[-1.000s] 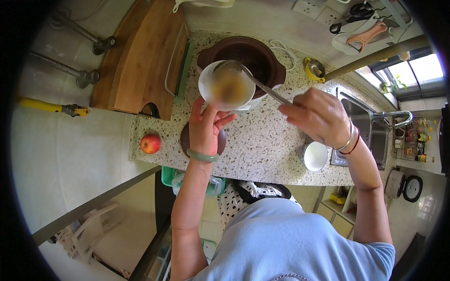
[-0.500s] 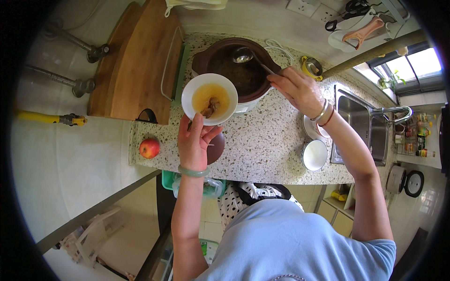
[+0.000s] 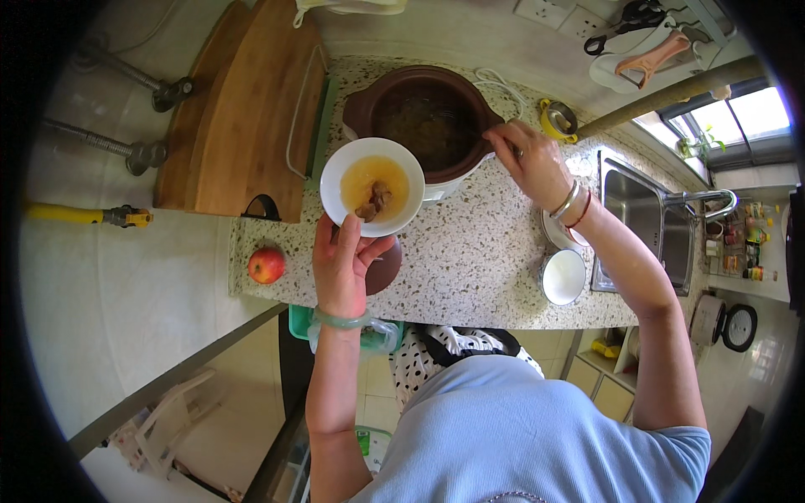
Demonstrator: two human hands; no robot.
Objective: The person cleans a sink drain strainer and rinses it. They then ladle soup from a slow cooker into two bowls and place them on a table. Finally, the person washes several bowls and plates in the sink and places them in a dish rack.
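L hand (image 3: 342,267) raised, fingers gripping upward; R hand (image 3: 532,163) extended fwd, fingers curled, wrist bent.

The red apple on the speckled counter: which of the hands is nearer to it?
Left. The left hand, holding the white bowl of broth, is just right of the red apple; the right hand is far across, at the brown pot.

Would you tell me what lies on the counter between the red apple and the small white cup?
A brown lid, partly hidden by the left hand; otherwise bare speckled counter, head view.
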